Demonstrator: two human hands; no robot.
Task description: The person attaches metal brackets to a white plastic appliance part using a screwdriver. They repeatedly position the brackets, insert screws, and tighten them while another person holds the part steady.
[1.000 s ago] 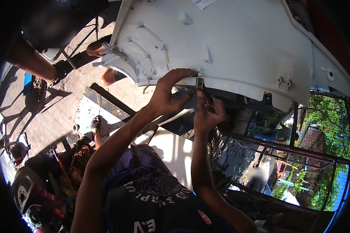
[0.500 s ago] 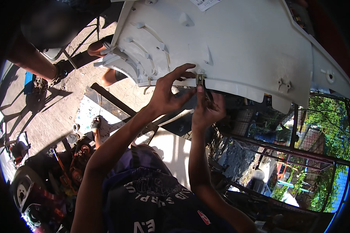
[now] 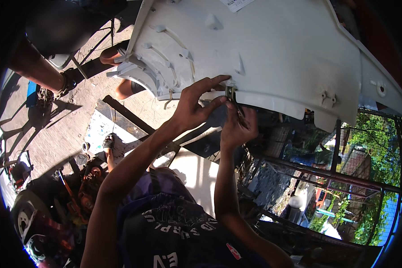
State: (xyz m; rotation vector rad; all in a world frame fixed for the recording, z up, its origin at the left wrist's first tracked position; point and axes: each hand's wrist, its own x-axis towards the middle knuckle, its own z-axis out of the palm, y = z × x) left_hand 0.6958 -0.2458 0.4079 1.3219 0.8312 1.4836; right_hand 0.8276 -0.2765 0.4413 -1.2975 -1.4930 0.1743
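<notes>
1. White moulded plastic panel spans the view above both hands, its inner face toward the camera, its lower edge reaching the fingertips.

2. Metal-framed mesh stands beyond the right hand, to its right, with greenery behind.

3. Another person's forearm enters well to the left of the left hand.

4. The left hand bends thumb and forefinger toward a metal clip at the panel's edge; whether it pinches or merely steadies the clip, one cannot tell.

5. The right hand curls just below the clip, thumb raised to it, fingers closed around a dark, slender piece of unclear kind.

6. A hooked metal strip hangs from the panel's edge, left of the left hand.

7. The clip, smallest, sits upright at the edge between the two hands. It appears placed but unfinished, judging by the fingers gathered there; whether it is fastened cannot be seen.
</notes>
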